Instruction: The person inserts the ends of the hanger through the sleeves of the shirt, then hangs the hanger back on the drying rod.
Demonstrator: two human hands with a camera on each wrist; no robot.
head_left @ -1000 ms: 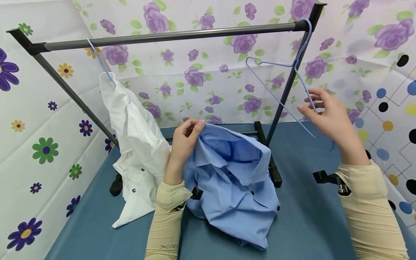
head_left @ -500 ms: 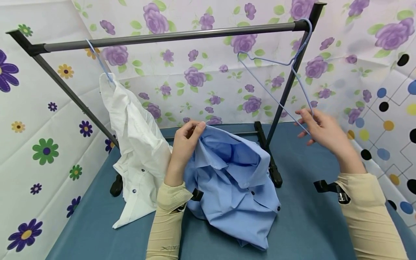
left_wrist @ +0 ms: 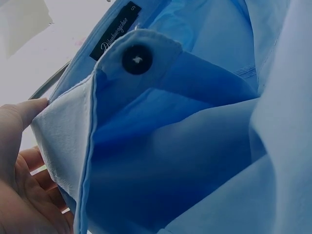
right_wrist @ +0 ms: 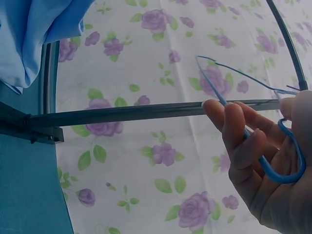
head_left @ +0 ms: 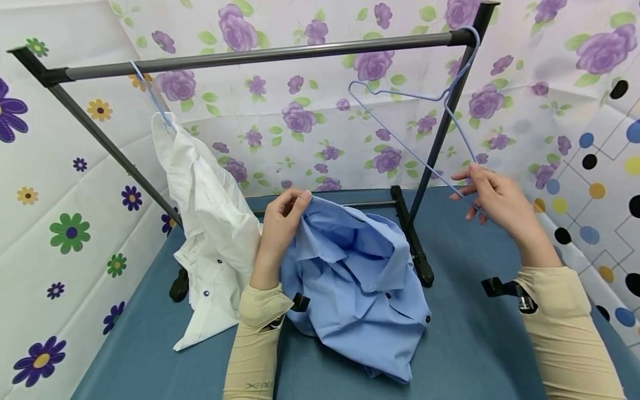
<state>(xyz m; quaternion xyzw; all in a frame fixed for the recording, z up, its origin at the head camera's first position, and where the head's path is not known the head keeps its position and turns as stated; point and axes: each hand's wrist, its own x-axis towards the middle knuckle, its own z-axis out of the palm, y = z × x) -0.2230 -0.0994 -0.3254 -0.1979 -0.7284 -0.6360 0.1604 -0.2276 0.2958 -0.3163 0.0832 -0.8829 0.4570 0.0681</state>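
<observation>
My left hand (head_left: 280,228) pinches the collar of a blue shirt (head_left: 360,311), which lies bunched on the table with its neck opening facing up. In the left wrist view the thumb presses on the collar edge, near a dark button (left_wrist: 137,59) and a black label (left_wrist: 116,30). To the right, my right hand (head_left: 500,203) holds the near end of a blue wire hanger (head_left: 400,136). Its hook hangs over the right end of the rack's bar. The right wrist view shows the hanger's curved end (right_wrist: 282,178) lying within the fingers.
A dark metal clothes rack (head_left: 280,54) spans the back. On its left a white shirt (head_left: 205,222) hangs from another blue hanger (head_left: 152,91), its hem reaching the blue table (head_left: 470,333). The rack's black right foot (head_left: 417,250) stands just behind the blue shirt. Flowered sheets surround the table.
My right hand has moved slightly down and taken hold of the hanger's end. The hanger has swung, its far end shifting left. My left hand stays on the collar.
</observation>
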